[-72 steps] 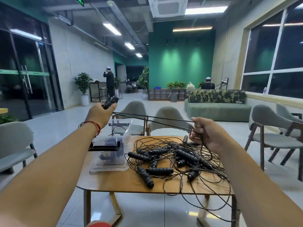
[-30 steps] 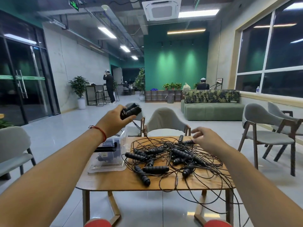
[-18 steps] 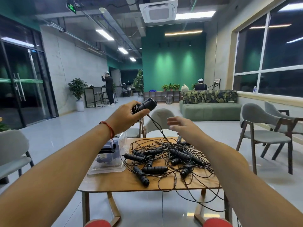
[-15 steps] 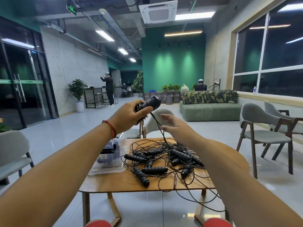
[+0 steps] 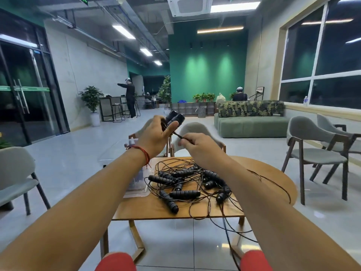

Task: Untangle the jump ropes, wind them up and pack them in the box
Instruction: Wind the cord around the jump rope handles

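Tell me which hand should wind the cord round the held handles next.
Right, probably: the right hand pinches the cord beside the handles, which the left hand grips.

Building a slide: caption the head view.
Left hand grips two jump-rope handles; right hand pinches the cord above the tangled pile on the table.

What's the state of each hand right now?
Left hand: closed, gripping two black cylindrical jump-rope handles.
Right hand: closed, pinching the thin black rope cord coming off those handles.
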The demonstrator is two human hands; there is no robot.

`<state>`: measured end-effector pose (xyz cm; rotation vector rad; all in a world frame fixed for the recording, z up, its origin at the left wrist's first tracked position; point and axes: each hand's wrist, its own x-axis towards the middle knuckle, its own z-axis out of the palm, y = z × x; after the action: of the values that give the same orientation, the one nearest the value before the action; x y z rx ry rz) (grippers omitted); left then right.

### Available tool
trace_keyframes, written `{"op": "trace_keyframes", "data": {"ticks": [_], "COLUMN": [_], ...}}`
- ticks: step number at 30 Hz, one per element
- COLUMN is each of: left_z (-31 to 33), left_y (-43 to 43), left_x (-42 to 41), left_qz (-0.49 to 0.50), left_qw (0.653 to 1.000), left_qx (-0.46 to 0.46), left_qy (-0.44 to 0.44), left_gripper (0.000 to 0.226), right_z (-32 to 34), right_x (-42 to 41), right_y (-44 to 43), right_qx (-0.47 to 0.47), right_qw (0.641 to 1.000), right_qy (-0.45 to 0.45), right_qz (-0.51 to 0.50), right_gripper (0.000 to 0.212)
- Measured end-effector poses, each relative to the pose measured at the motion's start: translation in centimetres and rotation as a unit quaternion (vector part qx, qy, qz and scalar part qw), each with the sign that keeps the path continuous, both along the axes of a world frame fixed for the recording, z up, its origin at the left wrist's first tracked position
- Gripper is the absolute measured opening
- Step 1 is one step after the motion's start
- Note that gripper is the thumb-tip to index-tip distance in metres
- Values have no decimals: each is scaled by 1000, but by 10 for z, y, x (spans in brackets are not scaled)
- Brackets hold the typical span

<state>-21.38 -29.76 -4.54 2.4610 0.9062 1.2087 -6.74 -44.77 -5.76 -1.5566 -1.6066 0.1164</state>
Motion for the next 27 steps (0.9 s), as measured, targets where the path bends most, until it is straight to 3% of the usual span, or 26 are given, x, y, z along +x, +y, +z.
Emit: {"op": "trace_keyframes", "data": {"ticks": [4, 10, 13, 16, 20, 23, 27], "left_z": [-42, -105, -128, -141, -154, -181, -210], "left_y": [5, 30, 35, 48, 57, 64, 63], "left_x": [16, 31, 32, 33, 39, 48, 58], "left_qz": [12, 44, -43, -131, -169, -193, -251], "left_qw": [1000, 988, 980, 978, 966, 969, 966], "left_qx": [-11, 54, 96, 94, 115, 76, -38], "left_qy": [10, 135, 167, 131, 156, 138, 36], "left_gripper": [37, 35, 44, 32, 58, 82, 86], "right_z": [-29, -72, -79, -90, -110, -137, -158], "right_x": [8, 42, 60, 77, 97, 115, 116], "right_y": [13, 49, 68, 94, 114, 132, 146], "right_qx": [-13, 2, 25, -43, -104, -155, -183], "right_qw": [996, 985, 994, 998, 979, 954, 923], "right_qy": [-84, -169, -107, -19, 161, 237, 305], "right_qz": [-12, -35, -18, 29, 71, 99, 149], "right_gripper": [26, 26, 22, 27, 22, 27, 25]}}
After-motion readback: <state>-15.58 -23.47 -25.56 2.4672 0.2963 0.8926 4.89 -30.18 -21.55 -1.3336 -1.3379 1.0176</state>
